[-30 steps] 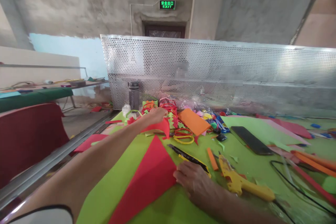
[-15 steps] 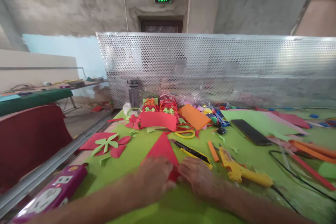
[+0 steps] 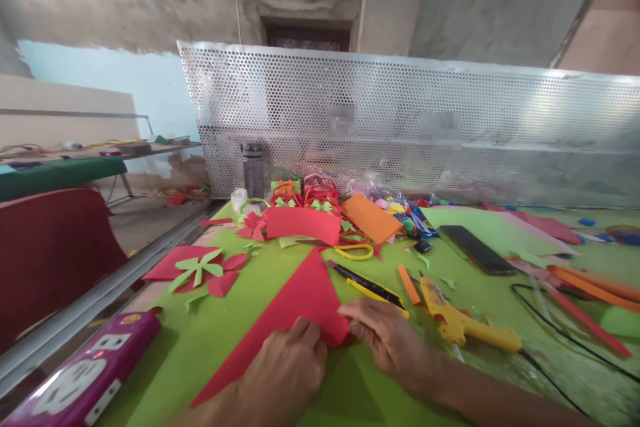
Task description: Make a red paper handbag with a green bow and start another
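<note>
A folded sheet of red paper (image 3: 295,303) lies on the green tabletop, its peak pointing away from me and one long edge slanting to the lower left. My left hand (image 3: 285,363) rests on its lower part with fingers curled and closed against the paper. At the paper's right edge, my right hand (image 3: 393,340) pinches the corner between thumb and fingers. The fingertips' exact contact is partly hidden. Just beyond the right hand lie a yellow-and-black utility knife (image 3: 370,285) and a yellow glue gun (image 3: 463,327).
A purple power strip (image 3: 90,373) lies at the left edge. Red and green paper flowers (image 3: 200,269), red paper baskets, an orange paper piece (image 3: 371,218) and a grey bottle (image 3: 253,170) stand farther back. A black phone (image 3: 476,250) and the glue gun's cord are right.
My left hand has moved down, uncovering more of the red paper, which now shows a long slanting edge. My right hand has shifted slightly right, fingers bent at the paper's corner.
</note>
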Available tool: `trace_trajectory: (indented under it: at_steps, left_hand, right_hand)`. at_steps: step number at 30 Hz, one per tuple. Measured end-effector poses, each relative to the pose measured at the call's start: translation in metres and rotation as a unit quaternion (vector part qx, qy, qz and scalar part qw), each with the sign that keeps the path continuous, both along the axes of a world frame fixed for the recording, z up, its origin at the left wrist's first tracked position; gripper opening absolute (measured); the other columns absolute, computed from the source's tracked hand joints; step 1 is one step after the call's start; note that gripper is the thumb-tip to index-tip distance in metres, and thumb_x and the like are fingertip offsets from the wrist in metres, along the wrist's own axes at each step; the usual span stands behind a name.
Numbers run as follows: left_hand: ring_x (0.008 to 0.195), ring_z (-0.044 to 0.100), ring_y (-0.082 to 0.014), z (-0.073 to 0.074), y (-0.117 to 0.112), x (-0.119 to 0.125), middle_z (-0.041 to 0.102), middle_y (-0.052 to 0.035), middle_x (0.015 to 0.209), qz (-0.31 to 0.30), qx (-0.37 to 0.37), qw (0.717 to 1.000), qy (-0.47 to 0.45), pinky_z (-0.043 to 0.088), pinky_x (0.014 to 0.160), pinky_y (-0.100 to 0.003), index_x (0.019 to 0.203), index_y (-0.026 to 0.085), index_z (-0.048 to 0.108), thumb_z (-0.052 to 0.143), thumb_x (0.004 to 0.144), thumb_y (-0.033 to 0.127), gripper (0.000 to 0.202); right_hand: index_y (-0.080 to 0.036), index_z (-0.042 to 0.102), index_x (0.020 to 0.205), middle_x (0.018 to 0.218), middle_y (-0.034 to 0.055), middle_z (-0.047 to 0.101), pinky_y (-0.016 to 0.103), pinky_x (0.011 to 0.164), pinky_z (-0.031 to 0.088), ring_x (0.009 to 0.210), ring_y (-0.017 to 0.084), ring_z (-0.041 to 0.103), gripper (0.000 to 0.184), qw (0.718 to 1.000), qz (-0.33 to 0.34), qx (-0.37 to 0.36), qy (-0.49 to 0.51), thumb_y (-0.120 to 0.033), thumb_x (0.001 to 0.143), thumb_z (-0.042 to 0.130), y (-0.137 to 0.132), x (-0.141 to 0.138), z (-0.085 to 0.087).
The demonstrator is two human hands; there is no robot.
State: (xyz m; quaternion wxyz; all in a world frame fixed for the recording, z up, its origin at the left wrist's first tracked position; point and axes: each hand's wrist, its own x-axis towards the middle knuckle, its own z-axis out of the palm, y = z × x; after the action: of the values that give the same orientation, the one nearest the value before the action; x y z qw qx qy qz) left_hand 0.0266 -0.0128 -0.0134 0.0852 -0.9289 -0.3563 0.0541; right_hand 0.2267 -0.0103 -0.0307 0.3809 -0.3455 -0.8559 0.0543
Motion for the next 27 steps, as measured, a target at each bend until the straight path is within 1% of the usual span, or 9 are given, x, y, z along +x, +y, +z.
trace_trajectory:
  at_steps: [3, 5, 9, 11, 19, 21, 23, 25, 27]
  left_hand:
    - [0.075, 0.061, -0.0226, 0.004, 0.004, -0.008, 0.066, -0.0083, 0.082, -0.003, -0.028, 0.999, -0.039, 0.045, 0.055, -0.027, 0.078, 0.013, 0.063, 0.053, 0.077, 0.002, 0.015]
    - [0.067, 0.058, -0.0180, 0.010, 0.007, -0.014, 0.064, -0.0053, 0.076, 0.018, -0.050, 0.992, -0.117, 0.042, 0.057, -0.026, 0.072, 0.015, 0.059, 0.048, 0.079, 0.003, 0.018]
    - [0.058, 0.051, -0.0117, 0.023, 0.011, -0.021, 0.055, 0.0014, 0.065, 0.054, -0.115, 0.934, -0.333, 0.038, 0.058, -0.022, 0.069, 0.018, 0.051, 0.038, 0.087, 0.014, 0.023]
    - [0.056, 0.047, -0.0106, 0.031, 0.012, -0.023, 0.050, 0.0034, 0.062, 0.053, -0.157, 0.906, -0.389, 0.035, 0.055, -0.021, 0.068, 0.019, 0.047, 0.038, 0.088, 0.019, 0.022]
    - [0.058, 0.040, -0.0105, 0.060, 0.008, -0.029, 0.046, 0.0037, 0.063, 0.015, -0.273, 0.870, -0.410, 0.034, 0.055, -0.020, 0.066, 0.019, 0.048, 0.043, 0.086, 0.028, 0.022]
    - [0.058, 0.039, -0.0107, 0.063, 0.009, -0.034, 0.045, 0.0032, 0.064, 0.010, -0.308, 0.858, -0.411, 0.033, 0.054, -0.021, 0.066, 0.019, 0.049, 0.043, 0.086, 0.031, 0.024]
    - [0.059, 0.038, -0.0107, 0.063, 0.011, -0.040, 0.046, 0.0025, 0.066, 0.017, -0.346, 0.841, -0.417, 0.032, 0.053, -0.021, 0.068, 0.018, 0.052, 0.045, 0.087, 0.034, 0.026]
    - [0.060, 0.039, -0.0106, 0.063, 0.014, -0.046, 0.047, 0.0019, 0.068, 0.030, -0.388, 0.817, -0.424, 0.031, 0.053, -0.021, 0.070, 0.017, 0.055, 0.049, 0.087, 0.038, 0.027]
    - [0.059, 0.041, -0.0108, 0.063, 0.017, -0.048, 0.049, 0.0013, 0.068, 0.056, -0.436, 0.786, -0.435, 0.033, 0.054, -0.021, 0.072, 0.017, 0.058, 0.053, 0.085, 0.042, 0.029]
  right_hand:
    - [-0.021, 0.058, 0.113, 0.100, 0.0066, 0.069, 0.030, 0.084, 0.049, 0.094, 0.018, 0.063, 0.025, 0.998, -0.032, -0.029, 0.036, -0.025, 0.094, 0.043, 0.001, 0.003, 0.003]
    - [-0.021, 0.056, 0.115, 0.107, 0.0076, 0.067, 0.031, 0.088, 0.048, 0.101, 0.019, 0.061, 0.026, 0.996, -0.053, -0.051, 0.058, -0.027, 0.093, 0.045, 0.002, 0.005, 0.006]
    - [-0.019, 0.055, 0.114, 0.111, 0.0096, 0.063, 0.032, 0.089, 0.048, 0.104, 0.019, 0.059, 0.026, 0.990, -0.074, -0.068, 0.104, -0.030, 0.093, 0.044, 0.003, 0.006, 0.013]
    - [-0.019, 0.054, 0.115, 0.111, 0.0102, 0.061, 0.033, 0.090, 0.047, 0.106, 0.020, 0.058, 0.028, 0.988, -0.074, -0.064, 0.116, -0.033, 0.093, 0.045, 0.004, 0.005, 0.014]
    - [-0.020, 0.047, 0.125, 0.121, 0.0131, 0.056, 0.038, 0.095, 0.044, 0.113, 0.023, 0.053, 0.045, 0.987, -0.023, -0.067, 0.143, -0.041, 0.087, 0.057, 0.014, 0.005, 0.008]
    - [-0.021, 0.055, 0.115, 0.118, 0.0117, 0.058, 0.038, 0.095, 0.044, 0.112, 0.023, 0.054, 0.036, 0.987, 0.000, -0.072, 0.143, -0.043, 0.086, 0.058, 0.017, 0.004, 0.007]
    - [-0.022, 0.061, 0.096, 0.112, 0.0093, 0.061, 0.038, 0.095, 0.043, 0.111, 0.022, 0.054, 0.022, 0.987, 0.018, -0.080, 0.138, -0.042, 0.088, 0.054, 0.018, 0.002, 0.010]
    - [-0.021, 0.061, 0.082, 0.103, 0.0072, 0.065, 0.037, 0.093, 0.043, 0.106, 0.021, 0.057, 0.024, 0.984, 0.033, -0.099, 0.143, -0.041, 0.091, 0.050, 0.016, -0.001, 0.015]
    - [-0.020, 0.060, 0.079, 0.092, 0.0060, 0.067, 0.035, 0.086, 0.046, 0.095, 0.019, 0.060, 0.026, 0.980, 0.033, -0.127, 0.150, -0.040, 0.092, 0.048, 0.013, -0.004, 0.023]
